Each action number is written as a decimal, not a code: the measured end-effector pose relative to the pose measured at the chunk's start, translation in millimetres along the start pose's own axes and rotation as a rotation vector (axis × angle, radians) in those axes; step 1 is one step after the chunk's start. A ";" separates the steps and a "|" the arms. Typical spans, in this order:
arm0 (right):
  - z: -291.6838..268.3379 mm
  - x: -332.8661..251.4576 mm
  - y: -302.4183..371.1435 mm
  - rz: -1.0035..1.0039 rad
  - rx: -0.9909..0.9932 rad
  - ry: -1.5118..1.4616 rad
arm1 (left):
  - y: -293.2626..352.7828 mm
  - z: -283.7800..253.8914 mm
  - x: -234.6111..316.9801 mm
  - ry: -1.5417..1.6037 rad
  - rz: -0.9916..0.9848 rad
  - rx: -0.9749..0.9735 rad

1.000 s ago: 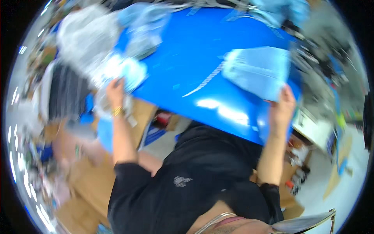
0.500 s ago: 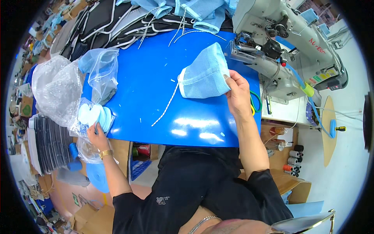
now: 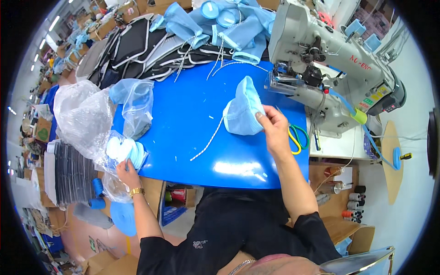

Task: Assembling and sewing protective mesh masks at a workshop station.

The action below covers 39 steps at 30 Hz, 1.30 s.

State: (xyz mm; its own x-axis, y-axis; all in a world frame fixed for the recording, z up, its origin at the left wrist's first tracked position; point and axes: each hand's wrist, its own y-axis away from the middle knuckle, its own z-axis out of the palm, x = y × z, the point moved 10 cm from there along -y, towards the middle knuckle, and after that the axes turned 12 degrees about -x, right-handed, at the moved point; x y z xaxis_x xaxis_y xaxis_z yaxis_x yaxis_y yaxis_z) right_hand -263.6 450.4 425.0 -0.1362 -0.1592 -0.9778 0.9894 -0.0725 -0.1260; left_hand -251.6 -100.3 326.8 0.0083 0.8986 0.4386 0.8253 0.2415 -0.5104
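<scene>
In my right hand [image 3: 274, 128] is a light-blue mesh pouch [image 3: 244, 112], pinched at its right edge between thumb and fingers. The pouch hangs just over the blue tabletop [image 3: 183, 137], its white-edged side to the left. From that edge a black-and-white cord [image 3: 209, 141] trails down onto the table. My left hand [image 3: 127, 173] is at the table's left end, fingers closed on the lower edge of a stack of pale-blue round fabric discs [image 3: 124, 152]. These discs lie fanned out on a clear plastic bag.
A sewing machine [image 3: 339, 59] stands at the right, with green-and-yellow-handled scissors [image 3: 297, 139] nearby. Black padded pieces [image 3: 133, 50] and more blue mesh pouches [image 3: 233, 32] are heaped along the back. Crumpled plastic bags [image 3: 82, 110] bulge at the left. Thread scraps dot the tabletop.
The whole view has shifted, showing more of the back heap. The mesh pouch has turned and looks narrower in my right hand. My left hand stays at the discs.
</scene>
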 end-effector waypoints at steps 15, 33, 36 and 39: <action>77.7 -71.8 34.1 -0.554 -0.027 0.766 | -22.1 -46.9 9.5 0.084 -0.170 -0.039; 129.1 -29.4 22.2 -0.334 -0.259 0.807 | 17.8 -20.1 333.3 0.255 0.682 -0.653; 115.2 -33.0 -3.4 -0.299 -0.263 0.727 | -8.7 -8.9 344.8 0.275 0.739 -0.464; 104.2 -49.6 -31.9 -0.252 -0.279 0.646 | -29.8 -9.9 352.1 0.384 0.761 -0.297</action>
State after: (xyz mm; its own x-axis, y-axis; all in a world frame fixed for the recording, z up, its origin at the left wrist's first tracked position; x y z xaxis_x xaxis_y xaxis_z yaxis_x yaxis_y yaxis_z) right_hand -293.7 358.0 495.0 -0.3884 0.4454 -0.8067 0.9201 0.2356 -0.3130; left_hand -267.7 205.3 503.8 0.7559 0.5799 0.3038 0.6308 -0.5210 -0.5751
